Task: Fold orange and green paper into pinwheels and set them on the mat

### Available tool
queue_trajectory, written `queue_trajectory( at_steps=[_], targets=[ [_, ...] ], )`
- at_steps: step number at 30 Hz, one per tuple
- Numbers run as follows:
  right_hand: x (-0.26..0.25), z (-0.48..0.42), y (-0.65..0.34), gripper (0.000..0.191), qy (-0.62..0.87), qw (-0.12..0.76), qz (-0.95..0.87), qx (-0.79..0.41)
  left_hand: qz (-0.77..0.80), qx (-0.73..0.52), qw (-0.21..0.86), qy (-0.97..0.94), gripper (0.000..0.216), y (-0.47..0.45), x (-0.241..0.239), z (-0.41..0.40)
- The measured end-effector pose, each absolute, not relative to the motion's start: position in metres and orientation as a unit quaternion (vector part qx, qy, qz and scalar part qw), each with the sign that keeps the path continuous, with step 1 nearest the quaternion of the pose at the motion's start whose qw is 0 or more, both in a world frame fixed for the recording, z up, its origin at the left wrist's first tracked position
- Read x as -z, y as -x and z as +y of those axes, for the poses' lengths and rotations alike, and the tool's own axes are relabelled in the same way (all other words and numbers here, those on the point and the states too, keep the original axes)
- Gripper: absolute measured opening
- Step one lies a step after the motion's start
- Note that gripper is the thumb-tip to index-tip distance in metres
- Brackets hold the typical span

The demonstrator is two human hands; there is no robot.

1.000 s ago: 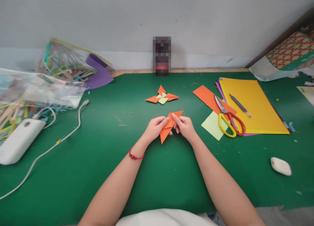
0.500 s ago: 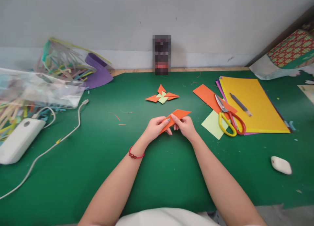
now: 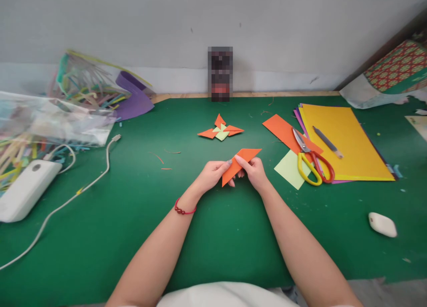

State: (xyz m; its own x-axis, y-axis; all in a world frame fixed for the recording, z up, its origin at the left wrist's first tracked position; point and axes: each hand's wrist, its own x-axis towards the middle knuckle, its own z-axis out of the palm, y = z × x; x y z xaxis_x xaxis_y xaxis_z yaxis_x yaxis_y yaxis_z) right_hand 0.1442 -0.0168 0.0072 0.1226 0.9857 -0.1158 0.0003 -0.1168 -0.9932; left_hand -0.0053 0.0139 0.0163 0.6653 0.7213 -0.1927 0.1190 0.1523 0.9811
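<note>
Wall [image 3: 140,22], one, plain grey, with small dark marks; paler band [image 3: 180,79] along its foot, scuffed toward the right. 
Table [image 3: 100,227], one, green top, set near the wall; light wooden strip [image 3: 283,94] along its far edge. 
Grey area [image 3: 393,293] beyond the near right edge, material unclear. 
Light: soft, diffuse, source out of view.

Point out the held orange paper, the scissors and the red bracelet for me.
Held orange paper [image 3: 248,154]: head view, on its upper part.
Scissors [image 3: 304,149]: head view, at the pivot.
Red bracelet [image 3: 180,211]: head view, on its beads.
</note>
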Motion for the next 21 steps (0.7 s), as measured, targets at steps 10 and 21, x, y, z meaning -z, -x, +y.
queue_trajectory(
  at_steps=[10,21],
  targets=[
    [-0.0071,-0.0194,-0.1434,0.045,0.548,0.476,-0.456,-0.515,0.321,-0.183,0.683,-0.630,0.044,0.0093,-0.0139,0.0135],
    [-0.0067,-0.0218,-0.1398,0.050,0.514,0.459,-0.477,-0.546,0.310,-0.166,0.673,-0.651,0.048,0.0082,-0.0118,0.0155]
  ],
)
